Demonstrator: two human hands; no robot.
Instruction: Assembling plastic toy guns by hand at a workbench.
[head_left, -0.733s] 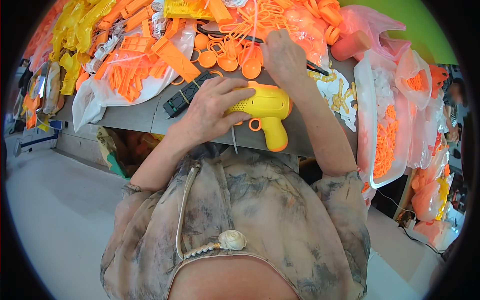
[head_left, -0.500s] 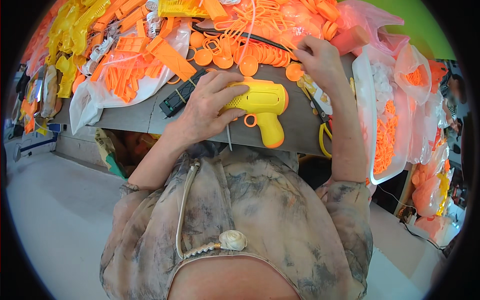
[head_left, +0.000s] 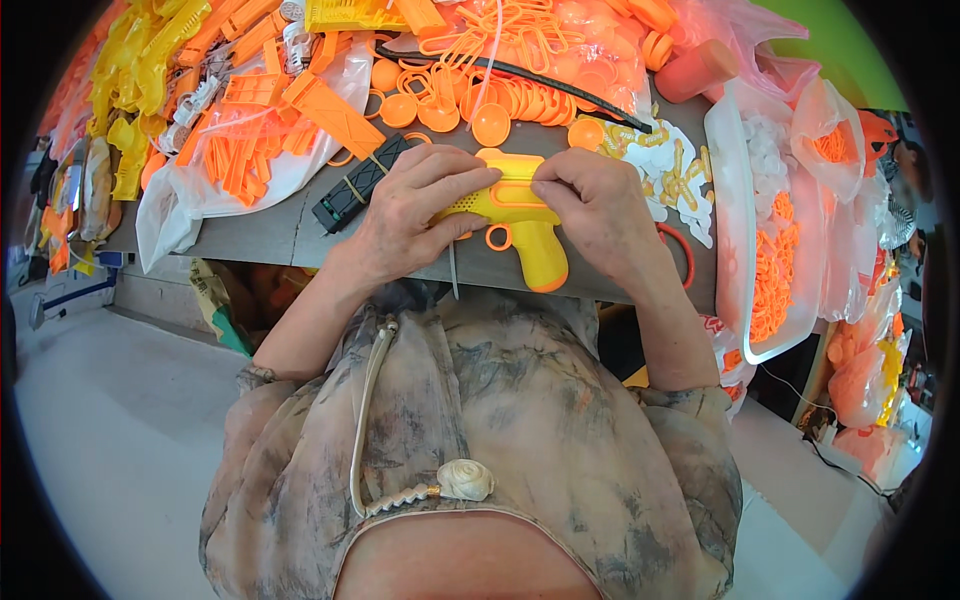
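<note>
A yellow toy gun (head_left: 540, 245) with orange trim and an orange trigger ring lies on its side at the table's near edge, grip toward me. My left hand (head_left: 415, 205) is closed round its left end, thumb below and fingers above. Along the upper body runs a narrow yellow strip with an orange edge (head_left: 514, 194), which looks like a sticker. My right hand (head_left: 600, 205) pinches at the strip's right end, thumb and forefinger close together against the gun. Its fingertips partly cover the gun's rear.
White sheets with yellow shapes (head_left: 668, 165) lie beyond my right hand, beside a red handle loop (head_left: 685, 255). A white bin (head_left: 735, 200) holds orange pieces at the right. Orange parts (head_left: 345, 115) heap along the back. A black slotted block (head_left: 355, 190) sits left of my left hand.
My right hand has come down and left from the far side of the table to the gun. The orange-edged strip now shows on the gun. My left hand keeps its hold.
</note>
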